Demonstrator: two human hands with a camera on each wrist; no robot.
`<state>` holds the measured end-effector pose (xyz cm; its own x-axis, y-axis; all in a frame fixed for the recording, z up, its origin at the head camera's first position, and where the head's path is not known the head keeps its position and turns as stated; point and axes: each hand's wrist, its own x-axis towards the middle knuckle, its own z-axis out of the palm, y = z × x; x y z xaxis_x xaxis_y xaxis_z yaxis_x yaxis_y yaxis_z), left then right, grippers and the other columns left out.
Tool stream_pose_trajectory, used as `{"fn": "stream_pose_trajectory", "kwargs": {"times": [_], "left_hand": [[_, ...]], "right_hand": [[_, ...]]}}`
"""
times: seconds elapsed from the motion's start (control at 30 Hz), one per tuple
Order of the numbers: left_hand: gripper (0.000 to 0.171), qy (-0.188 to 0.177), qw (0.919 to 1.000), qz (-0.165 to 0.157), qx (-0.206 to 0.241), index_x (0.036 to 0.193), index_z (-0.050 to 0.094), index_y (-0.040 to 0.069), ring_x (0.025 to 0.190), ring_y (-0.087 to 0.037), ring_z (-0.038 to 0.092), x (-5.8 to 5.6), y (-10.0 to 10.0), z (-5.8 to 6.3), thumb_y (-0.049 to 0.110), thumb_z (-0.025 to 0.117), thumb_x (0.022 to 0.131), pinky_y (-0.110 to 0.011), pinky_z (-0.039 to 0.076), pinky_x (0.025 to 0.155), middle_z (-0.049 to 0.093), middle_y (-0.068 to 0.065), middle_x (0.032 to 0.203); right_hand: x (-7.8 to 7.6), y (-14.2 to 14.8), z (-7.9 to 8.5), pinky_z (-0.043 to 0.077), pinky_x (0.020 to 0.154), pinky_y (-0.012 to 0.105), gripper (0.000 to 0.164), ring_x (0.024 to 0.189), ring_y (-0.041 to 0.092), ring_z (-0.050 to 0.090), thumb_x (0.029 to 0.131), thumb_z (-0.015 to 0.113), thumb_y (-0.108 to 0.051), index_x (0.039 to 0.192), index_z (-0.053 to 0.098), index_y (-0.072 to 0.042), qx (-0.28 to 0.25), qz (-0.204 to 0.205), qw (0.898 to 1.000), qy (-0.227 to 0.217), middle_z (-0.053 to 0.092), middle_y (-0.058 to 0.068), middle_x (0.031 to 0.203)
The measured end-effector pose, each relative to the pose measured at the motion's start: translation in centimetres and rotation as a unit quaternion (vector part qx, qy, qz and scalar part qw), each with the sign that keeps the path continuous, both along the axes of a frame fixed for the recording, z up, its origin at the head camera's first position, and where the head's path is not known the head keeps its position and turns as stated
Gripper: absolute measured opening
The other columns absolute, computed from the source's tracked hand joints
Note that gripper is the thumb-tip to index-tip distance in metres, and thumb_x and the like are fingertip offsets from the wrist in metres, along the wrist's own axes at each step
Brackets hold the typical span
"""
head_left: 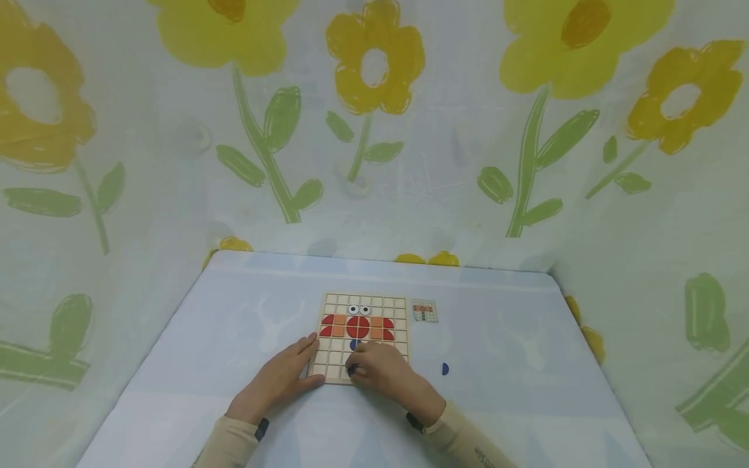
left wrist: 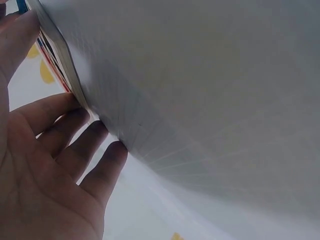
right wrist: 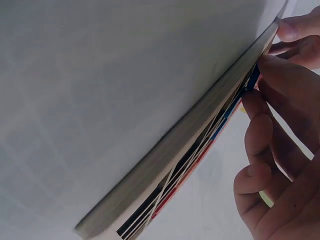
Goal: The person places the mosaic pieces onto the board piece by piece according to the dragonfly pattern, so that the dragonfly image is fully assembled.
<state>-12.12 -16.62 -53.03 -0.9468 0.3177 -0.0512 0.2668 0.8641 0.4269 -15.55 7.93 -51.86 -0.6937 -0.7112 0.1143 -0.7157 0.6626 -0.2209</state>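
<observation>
A square wooden grid board [head_left: 330,299] lies on the table, with red and orange pieces and two eye discs [head_left: 359,310] set in its cells. My left hand [head_left: 283,374] rests at the board's left side, fingertips along the edge and thumb by the near corner. Low over the board's near part, my right hand [head_left: 383,370] pinches a small dark blue piece [right wrist: 254,77] between thumb and fingertip. Another blue piece [head_left: 354,344] sits under the red circle [head_left: 358,327], partly hidden by the right hand.
A loose blue half-circle [head_left: 445,369] lies on the table right of the board. Near the board's far right corner is a small pattern card [head_left: 425,311]. White cloth with printed flowers [head_left: 374,68] surrounds the pale blue table [head_left: 497,299].
</observation>
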Motion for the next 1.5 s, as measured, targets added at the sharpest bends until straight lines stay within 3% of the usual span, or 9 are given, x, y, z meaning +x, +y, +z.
{"fn": "stream_pose_trajectory", "kwargs": {"times": [0.83,1.5], "left_hand": [[0.085,-0.004,0.9999,0.008,-0.009,0.151,0.046,0.003,0.145,-0.032,0.04,-0.2,0.0,-0.3,0.049,0.077,0.087,-0.047,0.038,0.117,0.039,-0.01,0.16],[0.084,-0.002,0.9999,0.008,-0.015,0.151,0.046,0.003,0.143,-0.033,0.041,-0.2,0.0,-0.1,0.048,0.078,0.087,-0.046,0.039,0.116,0.04,-0.01,0.16]], "right_hand": [[0.1,-1.0,0.3,0.053,0.075,0.014,0.015,0.078,0.003,0.057,0.086,0.083,-0.032,0.1,0.083,-0.028,0.032,-0.01,0.999,-0.013,0.07,-0.013,0.093],[0.1,-1.2,0.6,0.048,0.066,0.011,0.013,0.069,0.001,0.051,0.085,0.084,-0.033,0.097,0.083,-0.028,0.042,-0.011,0.999,-0.014,0.066,-0.015,0.084]]}}
